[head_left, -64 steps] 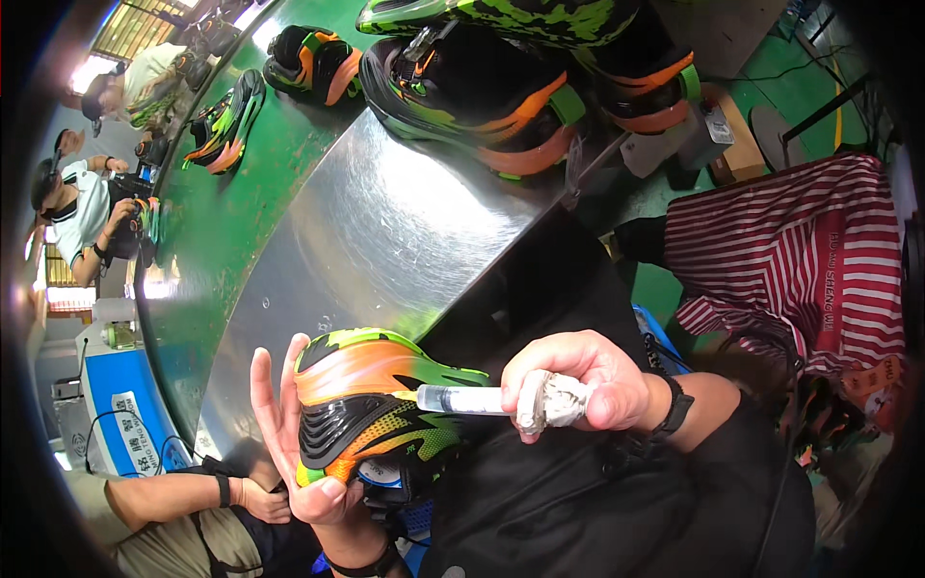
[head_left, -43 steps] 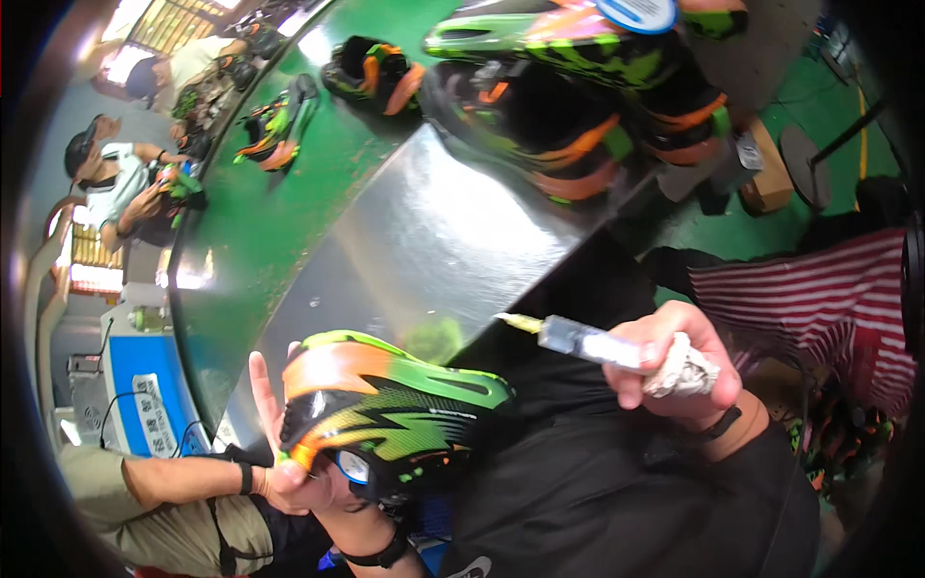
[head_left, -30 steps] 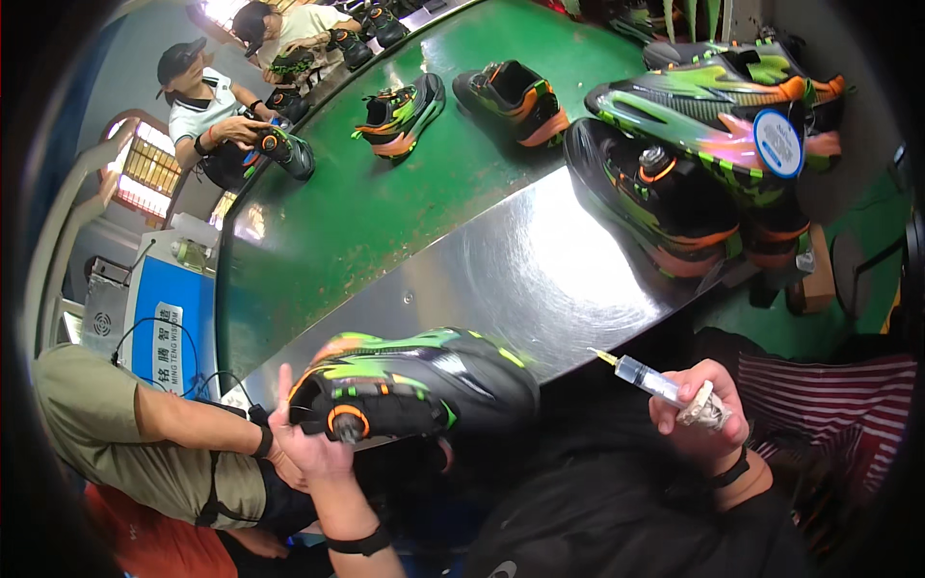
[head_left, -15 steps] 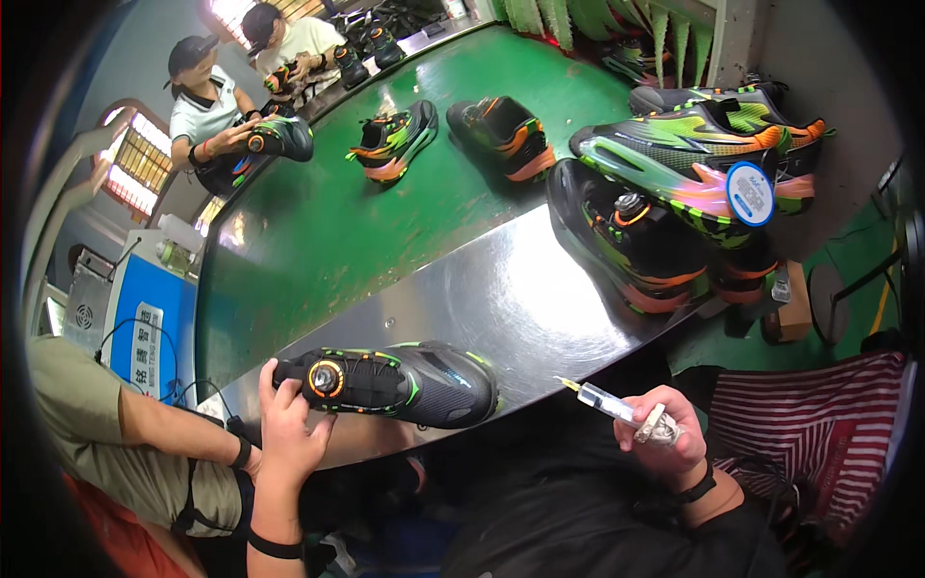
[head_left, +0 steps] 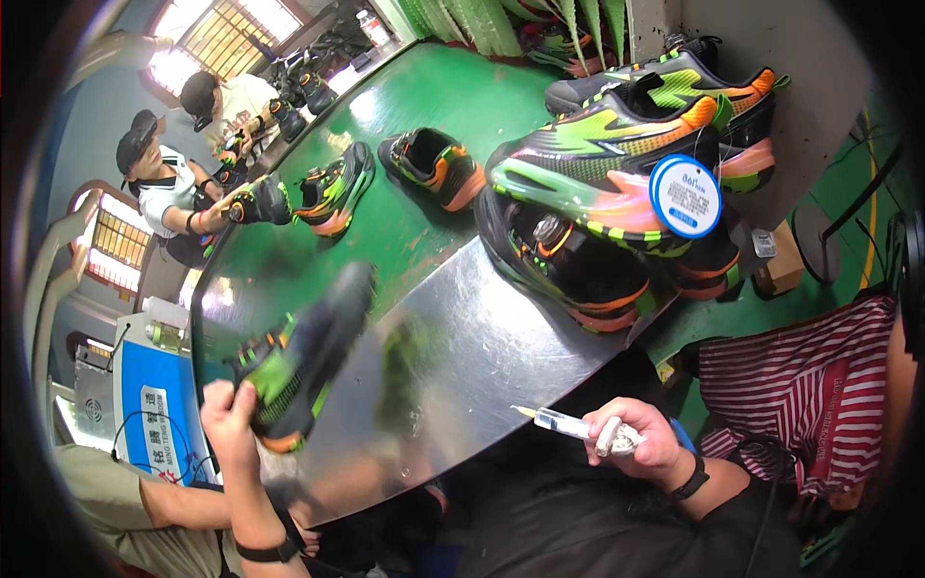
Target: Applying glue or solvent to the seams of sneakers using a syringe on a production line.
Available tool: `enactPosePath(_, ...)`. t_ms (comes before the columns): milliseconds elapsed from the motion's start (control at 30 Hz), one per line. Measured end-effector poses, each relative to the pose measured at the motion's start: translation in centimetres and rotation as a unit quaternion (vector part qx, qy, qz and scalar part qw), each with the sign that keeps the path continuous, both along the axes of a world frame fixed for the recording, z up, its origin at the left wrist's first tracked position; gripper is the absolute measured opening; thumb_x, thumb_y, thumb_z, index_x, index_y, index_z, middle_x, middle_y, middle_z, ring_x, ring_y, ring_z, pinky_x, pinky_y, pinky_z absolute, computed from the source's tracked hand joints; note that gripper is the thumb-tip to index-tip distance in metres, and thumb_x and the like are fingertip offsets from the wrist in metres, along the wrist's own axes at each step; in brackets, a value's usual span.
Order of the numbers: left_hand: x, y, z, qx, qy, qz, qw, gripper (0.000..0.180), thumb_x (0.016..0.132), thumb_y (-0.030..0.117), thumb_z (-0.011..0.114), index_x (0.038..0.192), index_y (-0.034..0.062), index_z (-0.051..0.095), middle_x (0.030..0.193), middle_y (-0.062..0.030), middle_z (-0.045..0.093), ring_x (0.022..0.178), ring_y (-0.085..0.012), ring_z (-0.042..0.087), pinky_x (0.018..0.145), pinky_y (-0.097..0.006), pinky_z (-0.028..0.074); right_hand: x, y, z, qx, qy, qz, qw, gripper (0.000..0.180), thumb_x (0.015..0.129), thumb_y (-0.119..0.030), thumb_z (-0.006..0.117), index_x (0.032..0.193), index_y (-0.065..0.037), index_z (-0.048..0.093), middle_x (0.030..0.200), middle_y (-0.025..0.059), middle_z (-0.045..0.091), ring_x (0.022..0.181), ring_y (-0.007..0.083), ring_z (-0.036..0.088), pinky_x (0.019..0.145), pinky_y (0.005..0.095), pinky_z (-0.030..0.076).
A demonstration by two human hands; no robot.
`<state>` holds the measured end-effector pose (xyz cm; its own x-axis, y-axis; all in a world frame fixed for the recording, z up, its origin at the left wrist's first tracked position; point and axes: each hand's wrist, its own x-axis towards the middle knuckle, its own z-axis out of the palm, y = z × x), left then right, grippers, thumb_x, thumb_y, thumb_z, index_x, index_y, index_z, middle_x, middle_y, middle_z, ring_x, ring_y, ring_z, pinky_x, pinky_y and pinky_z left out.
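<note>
One shoe (head_left: 313, 356), held in left hand (head_left: 228, 412)

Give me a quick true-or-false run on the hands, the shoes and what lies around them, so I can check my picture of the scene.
1. The left hand grips a dark shoe. True.
2. The syringe touches that shoe with its tip. False: the two are apart.
3. The right hand holds the syringe along with a crumpled white wad. True.
4. The green table bears no shoes. False: two other shoes stand on it, beyond the held one.
5. A round blue-and-white tag shows at the shoe pile on the right. True.
6. The cloth at the far right is plain blue. False: it has red and white stripes.
</note>
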<state>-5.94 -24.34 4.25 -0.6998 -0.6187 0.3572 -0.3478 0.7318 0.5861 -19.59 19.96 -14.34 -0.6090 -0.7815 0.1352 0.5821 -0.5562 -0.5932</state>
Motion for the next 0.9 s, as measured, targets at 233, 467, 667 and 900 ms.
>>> enactPosePath(233,-17.4,1.6,-4.0,-0.128,-0.224,-0.125,0.958,0.025,0.078,0.013,0.073,0.1,0.0005,0.07,0.093,-0.0124,0.067,0.09,-0.0275,0.063,0.084,-0.034,0.048,-0.7,0.3,-0.2,0.01,-0.011,-0.019,1.0,0.061,0.081,-0.042,0.073,0.116,0.005,0.057,0.102,0.0103,0.061,0.088,0.0162,0.061,0.081,0.0294,0.048)
enactPosePath(467,-20.5,1.4,-6.6,-0.16,-0.167,-0.226,0.946,0.022,0.075,0.001,0.071,0.097,-0.002,0.066,0.087,-0.0145,0.061,0.081,-0.031,0.062,0.074,-0.037,0.05,-1.1,0.0,1.1,0.062,-0.007,0.0,0.998,0.065,0.081,-0.045,0.073,0.118,0.006,0.056,0.101,0.0139,0.062,0.088,0.0195,0.062,0.082,0.0314,0.048)
enactPosePath(667,-26.5,3.5,-7.9,-0.067,-0.046,-0.182,0.98,0.024,0.081,0.012,0.073,0.102,-0.0005,0.069,0.087,-0.0134,0.066,0.076,-0.0231,0.062,0.073,-0.033,0.05,-0.8,-1.7,1.3,0.056,-0.008,0.032,0.998,0.061,0.083,-0.04,0.07,0.122,0.003,0.054,0.108,0.0092,0.058,0.095,0.0152,0.058,0.085,0.0294,0.047)
enactPosePath(900,-27.1,8.0,-5.9,-0.162,-0.039,-0.2,0.965,0.046,0.067,0.01,0.077,0.11,0.0068,0.063,0.1,-0.0113,0.053,0.098,-0.0286,0.053,0.086,-0.038,0.045,0.3,-1.6,0.7,0.039,0.072,0.021,0.996,0.053,0.088,-0.037,0.065,0.124,0.0,0.053,0.108,0.0049,0.056,0.094,0.012,0.054,0.085,0.0274,0.045)
